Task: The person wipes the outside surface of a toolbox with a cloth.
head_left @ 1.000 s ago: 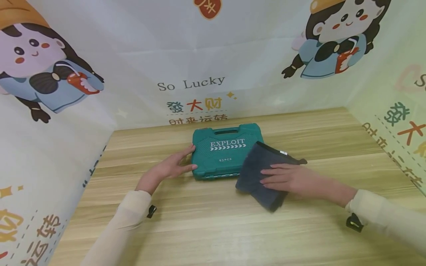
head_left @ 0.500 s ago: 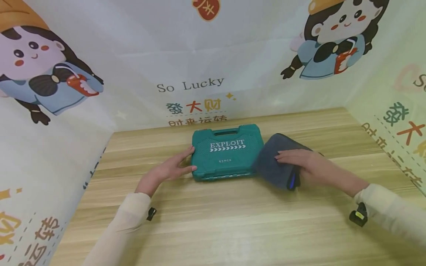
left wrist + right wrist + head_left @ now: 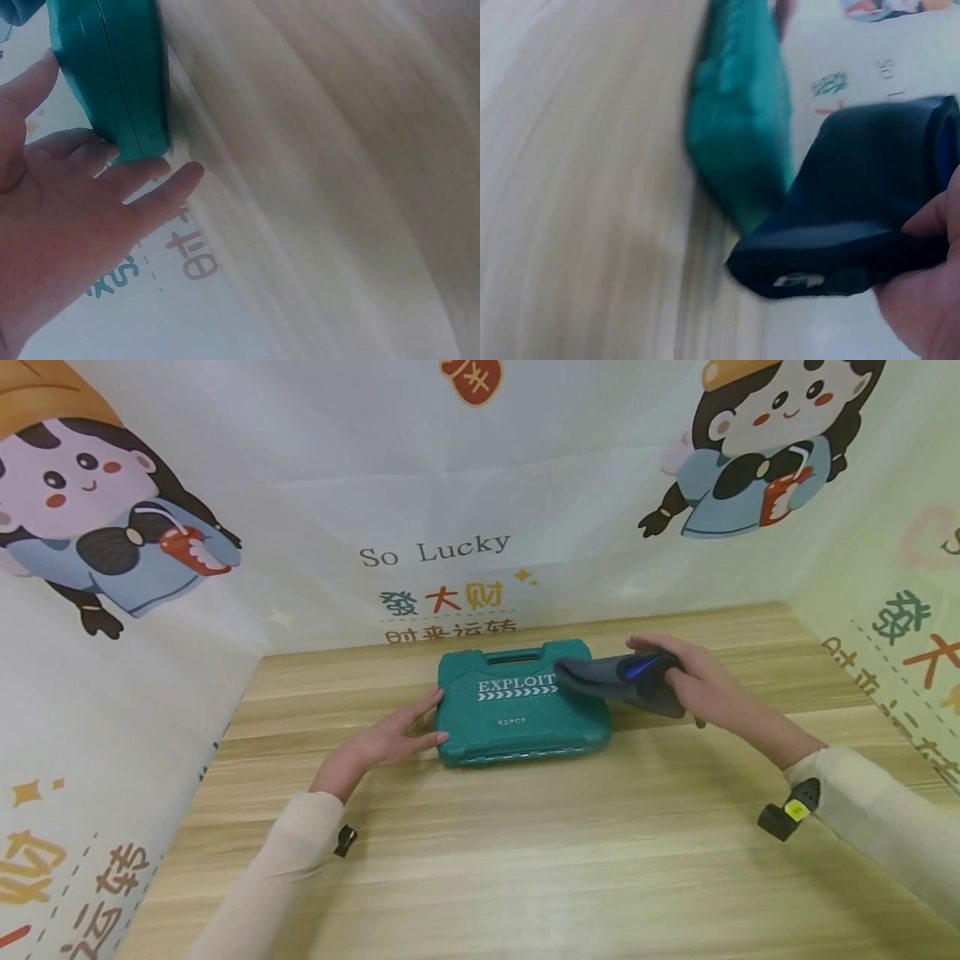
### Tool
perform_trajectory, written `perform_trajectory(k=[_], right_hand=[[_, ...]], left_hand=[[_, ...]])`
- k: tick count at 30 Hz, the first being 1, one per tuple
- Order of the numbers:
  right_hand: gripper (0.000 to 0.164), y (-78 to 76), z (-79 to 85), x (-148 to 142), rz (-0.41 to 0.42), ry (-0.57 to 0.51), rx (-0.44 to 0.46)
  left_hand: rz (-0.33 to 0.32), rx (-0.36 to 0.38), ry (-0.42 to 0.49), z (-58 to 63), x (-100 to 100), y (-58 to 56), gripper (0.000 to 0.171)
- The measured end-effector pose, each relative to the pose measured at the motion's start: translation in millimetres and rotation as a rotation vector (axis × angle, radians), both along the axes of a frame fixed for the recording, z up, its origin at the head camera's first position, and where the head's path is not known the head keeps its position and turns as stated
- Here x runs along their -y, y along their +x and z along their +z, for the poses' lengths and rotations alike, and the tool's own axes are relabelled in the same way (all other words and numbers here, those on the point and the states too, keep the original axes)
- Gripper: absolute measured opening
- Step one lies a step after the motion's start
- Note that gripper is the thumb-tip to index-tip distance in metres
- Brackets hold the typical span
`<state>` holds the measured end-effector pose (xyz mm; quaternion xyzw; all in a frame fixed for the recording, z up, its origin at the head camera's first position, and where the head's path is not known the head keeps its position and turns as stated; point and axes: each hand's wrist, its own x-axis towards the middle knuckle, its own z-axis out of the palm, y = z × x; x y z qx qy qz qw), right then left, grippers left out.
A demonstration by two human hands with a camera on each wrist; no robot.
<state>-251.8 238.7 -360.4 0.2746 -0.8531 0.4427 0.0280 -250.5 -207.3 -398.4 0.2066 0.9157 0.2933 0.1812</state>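
Observation:
A teal plastic tool case lettered EXPLOIT lies closed on the wooden table, its carry handle toward the back wall. My left hand touches the case's left side, thumb near the front corner and fingers extended; the left wrist view shows the fingertips at the case end. In my right hand is a folded dark grey-blue cloth with a bright blue inner side, pinched between thumb and fingers. The cloth's free end overlaps the right part of the lid. A small white label shows on its edge.
Pale printed sheets with cartoon figures and lettering form the back and side walls around the wooden table. Small black devices sit at both cuffs, the right one with a yellow patch.
My right hand has lifted and turned the cloth, from lying flat over the case's front right corner to the back right, where it is bunched edge-on. My left hand and the case stay put.

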Motion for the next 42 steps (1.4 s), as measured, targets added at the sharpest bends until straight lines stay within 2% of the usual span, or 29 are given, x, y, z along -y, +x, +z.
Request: perform_trajectory(k=[6, 11, 15, 18, 21, 24, 27, 32, 36, 40, 42], right_hand=[[0.055, -3.7, 19.0, 15, -0.097, -0.083, 0.184], [0.059, -7.0, 29.1, 37, -0.167, -0.243, 0.312], [0.062, -9.4, 32.6, 62, -0.214, -0.377, 0.341], [0.062, -11.9, 33.7, 83, -0.236, -0.467, 0.357], [0.061, -13.2, 37.3, 105, -0.261, -0.521, 0.357], [0.058, -13.6, 41.3, 126, -0.264, -0.523, 0.326], [0.055, -12.3, 42.6, 145, -0.246, -0.514, 0.301], [0.055, -5.6, 31.8, 170, -0.161, -0.44, 0.277], [0.056, 2.3, 15.6, 185, -0.003, -0.315, 0.202], [0.059, 10.6, 5.6, 194, 0.121, -0.243, 0.147], [0.064, 13.4, 2.7, 196, 0.164, -0.212, 0.133]], left_hand=[[-0.022, -0.038, -0.028, 0.8, -5, -2.0, 0.08], [-0.036, -0.106, -0.044, 8.0, -13, -2.2, 0.078], [0.036, -0.13, -0.027, 18.4, -30, -0.8, 0.075], [0.12, -0.117, 0.009, 30.2, -52, 0.7, 0.072], [0.173, -0.106, 0.055, 40.6, -78, 2.2, 0.074], [0.188, -0.084, 0.153, 47.9, -100, 5.8, 0.077], [0.204, -0.066, 0.27, 52.0, -114, 10.4, 0.079], [0.25, -0.025, 0.61, 51.1, -124, 10.3, 0.069], [0.342, 0.01, 0.84, 47.0, -129, 9.5, 0.071], [0.463, 0.021, 1.012, 45.0, -131, 11.2, 0.07], [0.543, 0.031, 1.069, 44.0, -130, 10.6, 0.067]])
